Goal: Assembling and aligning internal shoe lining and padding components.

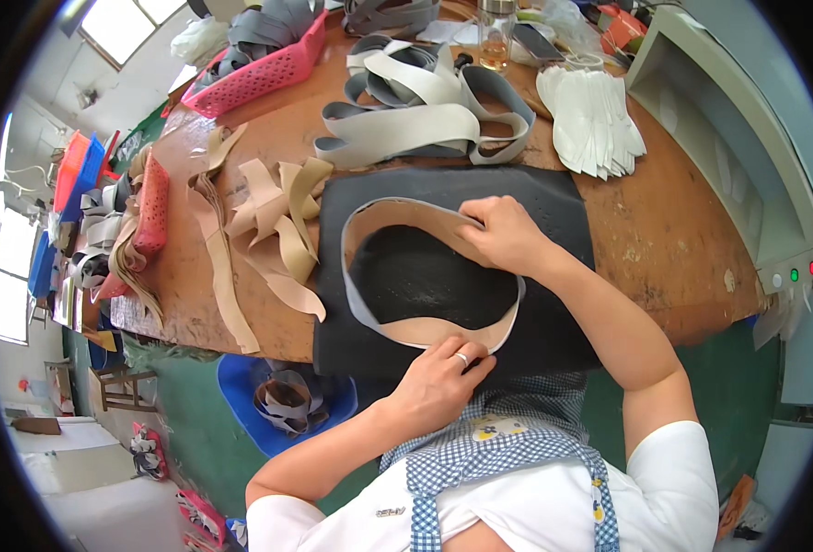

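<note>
A wide strip bent into a loop (408, 213), grey on the outside and tan on the inside, stands on edge on a black mat (553, 195). At the loop's far right side, my right hand (506, 237) is closed on the upper edge, thumb and fingers pinching it. My left hand (436, 385), with a ring on one finger, grips the near edge of the loop, its fingers bent over the rim. Part of the strip under each hand is hidden. The mat's dark surface shows through the middle of the loop.
Tan strips (282, 221) lie left of the mat, and grey strips (402, 133) lie coiled beyond it. A pink basket (268, 69) holds more strips. White flat pieces (592, 124) are stacked at the right, beside a grey machine (761, 156). A blue bin (241, 405) stands below the table edge.
</note>
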Available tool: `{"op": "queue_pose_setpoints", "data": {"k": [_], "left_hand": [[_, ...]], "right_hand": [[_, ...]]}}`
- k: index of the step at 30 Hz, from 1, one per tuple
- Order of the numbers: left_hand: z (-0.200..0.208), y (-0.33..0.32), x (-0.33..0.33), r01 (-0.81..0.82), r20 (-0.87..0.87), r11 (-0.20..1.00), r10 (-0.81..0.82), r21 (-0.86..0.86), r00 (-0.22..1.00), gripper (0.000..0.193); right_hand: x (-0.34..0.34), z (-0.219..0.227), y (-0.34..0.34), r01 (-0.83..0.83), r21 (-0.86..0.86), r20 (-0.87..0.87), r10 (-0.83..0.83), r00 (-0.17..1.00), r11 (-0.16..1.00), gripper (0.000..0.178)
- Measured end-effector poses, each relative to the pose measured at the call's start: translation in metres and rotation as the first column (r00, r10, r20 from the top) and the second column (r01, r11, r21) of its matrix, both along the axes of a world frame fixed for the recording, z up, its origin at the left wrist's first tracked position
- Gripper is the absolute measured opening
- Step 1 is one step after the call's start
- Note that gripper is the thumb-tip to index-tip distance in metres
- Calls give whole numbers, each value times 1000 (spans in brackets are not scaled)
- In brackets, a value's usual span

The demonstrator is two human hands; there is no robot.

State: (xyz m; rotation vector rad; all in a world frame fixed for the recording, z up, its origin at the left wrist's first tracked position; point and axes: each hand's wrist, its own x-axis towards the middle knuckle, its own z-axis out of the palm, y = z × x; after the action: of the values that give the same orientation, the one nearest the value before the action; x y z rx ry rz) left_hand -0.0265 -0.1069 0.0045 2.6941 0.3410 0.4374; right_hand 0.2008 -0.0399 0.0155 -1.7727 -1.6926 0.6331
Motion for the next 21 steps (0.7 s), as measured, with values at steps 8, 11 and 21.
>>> {"op": "queue_pose_setpoints", "data": {"k": [8, 11, 21], "left_hand": [[37, 127, -21, -654, 6, 755, 654, 50, 756, 68], [26, 149, -8, -582, -69, 812, 579, -42, 812, 49], [32, 185, 3, -285, -339, 955, 242, -84, 909, 21]], "right_hand": [[-8, 36, -36, -169, -136, -64, 161, 985, 976, 30], [-18, 27, -28, -160, -116, 134, 175, 975, 980, 28], [-16, 17, 27, -206, -116, 15, 209, 978, 972, 21]]}}
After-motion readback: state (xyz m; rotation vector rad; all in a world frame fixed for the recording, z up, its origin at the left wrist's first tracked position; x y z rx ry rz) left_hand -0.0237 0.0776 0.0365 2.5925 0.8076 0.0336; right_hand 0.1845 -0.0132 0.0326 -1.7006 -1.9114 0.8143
